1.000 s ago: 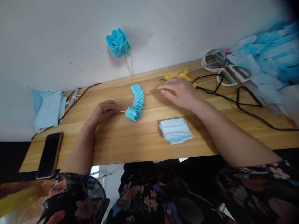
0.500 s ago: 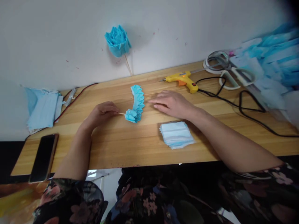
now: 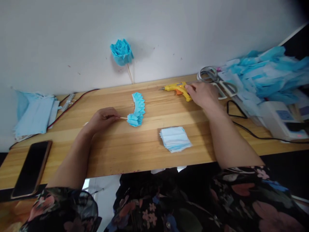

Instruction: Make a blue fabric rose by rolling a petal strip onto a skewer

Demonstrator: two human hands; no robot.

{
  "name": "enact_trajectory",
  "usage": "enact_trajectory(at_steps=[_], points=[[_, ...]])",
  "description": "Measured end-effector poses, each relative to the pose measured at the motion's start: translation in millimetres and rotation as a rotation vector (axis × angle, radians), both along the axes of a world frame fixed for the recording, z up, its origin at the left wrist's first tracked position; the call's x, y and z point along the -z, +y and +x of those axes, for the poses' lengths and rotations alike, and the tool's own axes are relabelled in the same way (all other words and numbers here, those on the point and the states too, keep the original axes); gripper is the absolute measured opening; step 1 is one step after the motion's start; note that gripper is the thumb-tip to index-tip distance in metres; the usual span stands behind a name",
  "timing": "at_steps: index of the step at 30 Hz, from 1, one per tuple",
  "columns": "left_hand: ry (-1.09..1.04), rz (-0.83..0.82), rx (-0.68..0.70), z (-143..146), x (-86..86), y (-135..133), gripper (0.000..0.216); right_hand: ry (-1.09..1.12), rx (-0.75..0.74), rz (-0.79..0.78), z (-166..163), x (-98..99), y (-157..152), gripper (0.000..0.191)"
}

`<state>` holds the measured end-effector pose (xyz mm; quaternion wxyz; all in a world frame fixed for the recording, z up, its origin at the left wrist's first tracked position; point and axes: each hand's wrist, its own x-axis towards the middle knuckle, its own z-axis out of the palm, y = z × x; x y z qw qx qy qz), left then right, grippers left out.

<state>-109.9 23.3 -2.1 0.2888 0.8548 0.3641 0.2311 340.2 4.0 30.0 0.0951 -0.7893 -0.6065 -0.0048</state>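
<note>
A thin wooden stick (image 3: 123,118) is pinched in the fingers of my left hand (image 3: 105,118). The stick's far end meets a small rolled blue flower centre (image 3: 133,119). From there a curved strip of pleated blue petals (image 3: 139,104) runs up and away on the table. My right hand (image 3: 204,94) is closed over the back of a yellow hot glue gun (image 3: 175,87), which lies with its nozzle pointing left. The palm hides part of the gun's rear and cord. A stack of pale blue mask-fabric squares (image 3: 175,139) lies nearer to me.
A finished blue flower (image 3: 122,53) on a stick leans at the wall. Face masks (image 3: 36,114) and a phone (image 3: 32,169) lie left. Scissors (image 3: 225,89), tape rolls (image 3: 208,74), a heap of blue fabric pieces (image 3: 267,75) and a black cord (image 3: 253,133) are at right.
My right hand has moved right and back from beside the petal strip onto the glue gun. My left hand still holds the stick. The view has turned slightly right.
</note>
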Motion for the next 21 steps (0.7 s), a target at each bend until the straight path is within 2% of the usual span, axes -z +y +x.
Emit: enact_trajectory(at_steps=[6, 10, 15, 18, 21], points=[[0.025, 0.001, -0.046, 8.3, -4.3, -5.5, 0.026, 0.023, -0.059, -0.033, -1.6, 11.7, 3.4, 0.047], [0.01, -0.012, -0.065, 11.6, -6.0, -8.7, 0.025, 0.052, -0.067, -0.061, 4.1, 19.7, 8.1, 0.038], [0.019, -0.03, -0.042, 10.1, -5.3, -6.8, 0.022, 0.114, -0.142, 0.036, 3.3, 24.6, 10.1, 0.04], [0.019, -0.028, -0.034, 9.0, -4.2, -5.5, 0.022, 0.217, -0.157, 0.099, -2.1, 21.5, 8.2, 0.037], [0.0, -0.013, -0.019, 8.7, -3.9, -5.7, 0.022, 0.441, -0.144, 0.145, -8.9, 15.8, 5.8, 0.03]])
